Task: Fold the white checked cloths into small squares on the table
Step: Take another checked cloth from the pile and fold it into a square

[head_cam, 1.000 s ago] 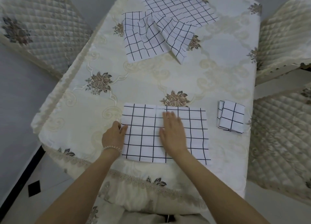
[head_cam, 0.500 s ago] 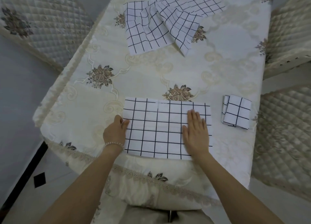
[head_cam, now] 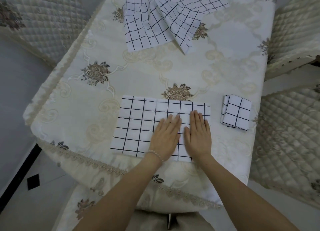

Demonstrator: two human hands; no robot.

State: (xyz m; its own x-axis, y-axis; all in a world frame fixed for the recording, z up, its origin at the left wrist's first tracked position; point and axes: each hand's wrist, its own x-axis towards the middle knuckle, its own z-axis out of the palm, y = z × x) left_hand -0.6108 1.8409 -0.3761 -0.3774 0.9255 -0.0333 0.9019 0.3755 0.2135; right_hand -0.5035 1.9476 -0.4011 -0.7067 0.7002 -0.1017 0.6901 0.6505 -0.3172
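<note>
A quilted chair [head_cam: 39, 21] stood off the counter's left side. The counter [head_cam: 90, 119] wore a cream cloth with brown flower motifs. Near its front edge lay the half-folded cloth [head_cam: 136, 125], a flat rectangle with its long axis running left to right and its long edges parallel to the counter's front edge.

The left hand [head_cam: 165, 136], a bead bracelet [head_cam: 155, 154] at its wrist, lay palm down on the cloth's right half, its fingers [head_cam: 170, 120] straight, close together and pointing away from the person. Just beside it, thumbs nearly meeting, the right hand [head_cam: 199, 135] lay flat the same way at the cloth's right end, fingers straight and together. Both forearms reached in from the bottom edge, angling toward each other.

At the far end, unfolded cloths [head_cam: 166, 17] lay rumpled and overlapping. To the right of the hands, apart from them, sat a folded square [head_cam: 236, 112], tilted slightly. More quilted chairs [head_cam: 292, 140] stood on the right.
</note>
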